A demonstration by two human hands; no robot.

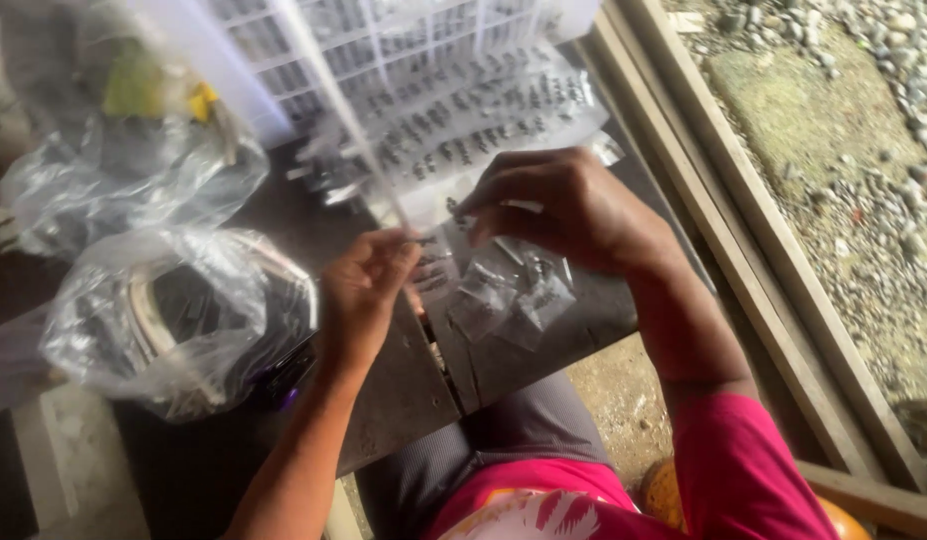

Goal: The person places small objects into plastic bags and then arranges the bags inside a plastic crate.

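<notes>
Small clear plastic packets [508, 295] lie in a loose, crinkled heap on the dark wooden table [403, 400], just below my right hand [568, 210]. My left hand [363, 290] sits to the left of the heap, its fingertips pinched together on something thin and small — too blurred for me to tell what. The right hand curls over the packets, fingers bent together, and I cannot tell whether it grips anything. On the far side lies a white sheet [483, 120] studded with rows of tiny dark metal parts. At left sits a shiny, wrinkled clear plastic bag [173, 320] — dark contents inside.
</notes>
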